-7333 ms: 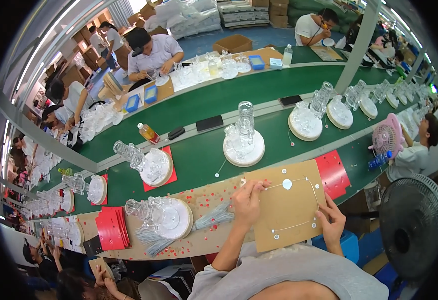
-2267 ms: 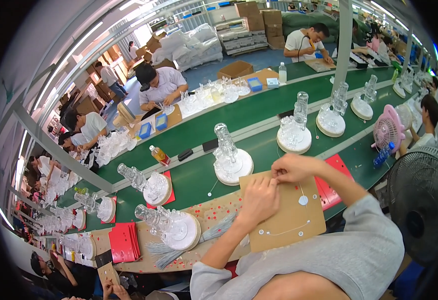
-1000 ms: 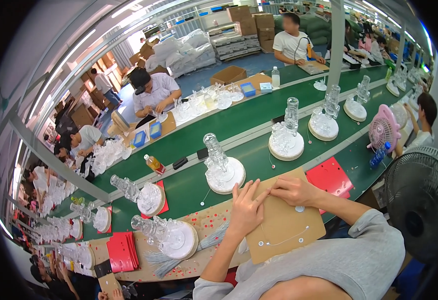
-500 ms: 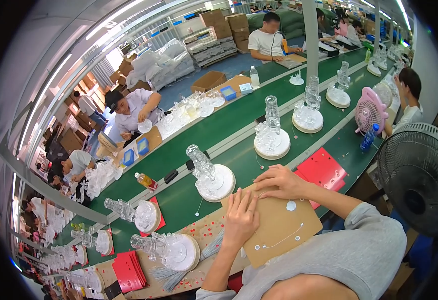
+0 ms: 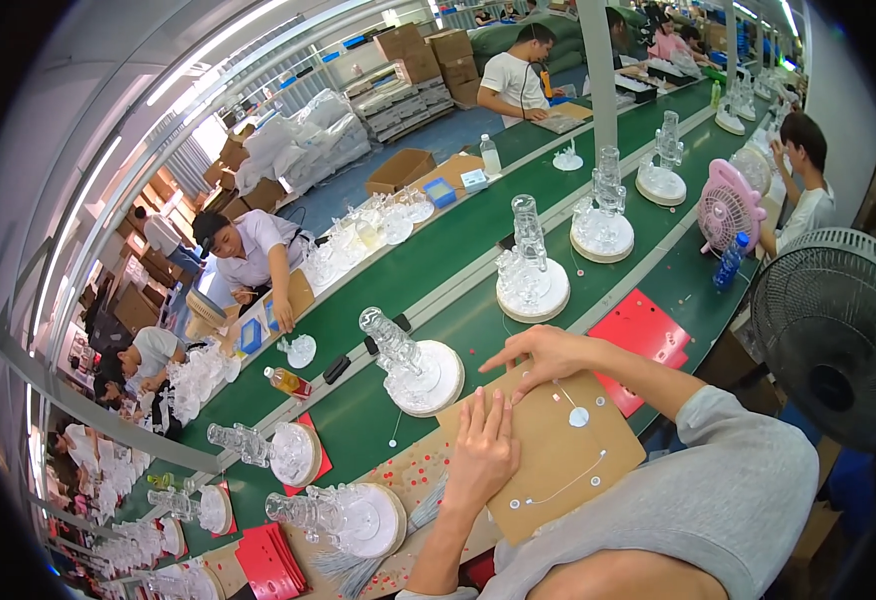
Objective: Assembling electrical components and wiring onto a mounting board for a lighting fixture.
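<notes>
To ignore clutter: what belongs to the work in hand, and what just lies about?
In hand:
brown board, left hand on it, right hand at its edge
white disc and wire on it

Probably aside:
drink bottle, blue bottle
pink fan, black fan

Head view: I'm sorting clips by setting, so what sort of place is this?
Likely a factory assembly line: a long green surface carries many clear ornaments on round bases, people work alongside, and cardboard boxes stand behind.

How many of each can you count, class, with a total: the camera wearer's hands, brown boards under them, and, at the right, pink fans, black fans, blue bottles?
Wearer's hands: 2 (left hand, right hand)
Brown board: 1
Pink fan: 1
Black fan: 1
Blue bottle: 1
Total: 6
</notes>
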